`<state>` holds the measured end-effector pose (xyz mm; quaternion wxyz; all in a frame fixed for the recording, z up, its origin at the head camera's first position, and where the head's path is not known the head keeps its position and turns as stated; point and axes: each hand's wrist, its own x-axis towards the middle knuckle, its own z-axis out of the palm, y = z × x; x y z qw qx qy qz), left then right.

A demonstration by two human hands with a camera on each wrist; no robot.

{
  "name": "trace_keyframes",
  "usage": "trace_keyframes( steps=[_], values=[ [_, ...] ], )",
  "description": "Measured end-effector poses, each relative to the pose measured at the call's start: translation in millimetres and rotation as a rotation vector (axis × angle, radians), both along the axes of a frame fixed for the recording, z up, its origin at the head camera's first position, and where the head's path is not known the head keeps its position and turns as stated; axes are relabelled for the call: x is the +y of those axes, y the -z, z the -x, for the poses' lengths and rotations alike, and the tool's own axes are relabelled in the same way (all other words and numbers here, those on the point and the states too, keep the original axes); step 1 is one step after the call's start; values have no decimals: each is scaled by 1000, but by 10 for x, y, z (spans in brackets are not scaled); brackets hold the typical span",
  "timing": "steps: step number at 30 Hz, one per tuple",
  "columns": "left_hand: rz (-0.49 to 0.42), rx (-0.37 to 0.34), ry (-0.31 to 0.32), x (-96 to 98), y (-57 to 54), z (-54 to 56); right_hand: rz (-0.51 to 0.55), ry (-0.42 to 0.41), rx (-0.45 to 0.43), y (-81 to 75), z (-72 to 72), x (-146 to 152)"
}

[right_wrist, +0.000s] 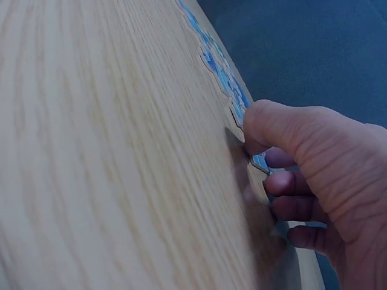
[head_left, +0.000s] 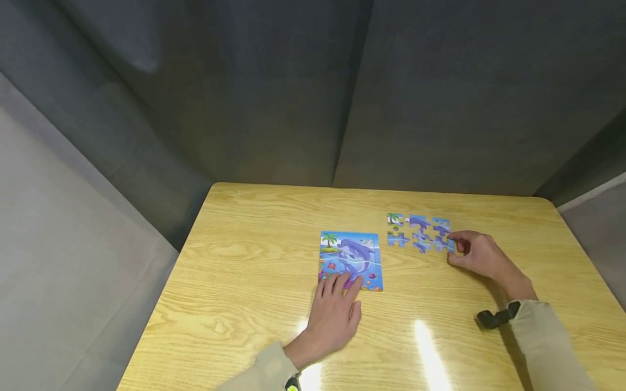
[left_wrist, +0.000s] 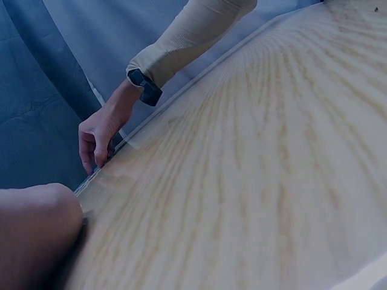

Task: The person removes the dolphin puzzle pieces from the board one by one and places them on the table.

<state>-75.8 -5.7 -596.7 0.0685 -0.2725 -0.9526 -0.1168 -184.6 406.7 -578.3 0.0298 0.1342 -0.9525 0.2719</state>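
Left hand [head_left: 332, 317], fingers outstretched and slightly apart, rests on the near edge of a dolphin picture [head_left: 356, 254] on a wooden table [head_left: 235, 282]. To the right, puzzle pieces [head_left: 419, 222] lie in 2 rows, and the right hand [head_left: 481, 255] pinches a blue piece [head_left: 451, 245] at their right end.

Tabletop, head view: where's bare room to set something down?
The tabletop is bare from its left edge to the dolphin picture, and between the left hand and right hand. Crowded: right of the picture, where jigsaw pieces cluster, the right hand pinching one.
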Motion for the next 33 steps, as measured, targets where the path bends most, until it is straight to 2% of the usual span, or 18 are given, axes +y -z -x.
trace_keyframes(
  steps=[6,14,19,24,27,30,33],
  values=[
    [0,-6,5,4,-21,-13,5,25,27,9,-42,-10],
    [-17,14,7,13,-24,-31,100,46,146,-71,-209,-247],
    [-43,34,11,18,-18,-48,132,9,202,-166,-314,-509],
    [-69,25,15,15,-37,-45,183,-74,288,-222,-356,-813],
    [-127,-11,2,15,-73,-44,221,-127,316,-221,-368,-1030],
    [-229,-32,-16,3,-114,-23,252,-188,300,-193,-377,-1263],
    [-338,-36,-33,-74,-169,96,261,-242,264,-161,-385,-1494]
  ],
)
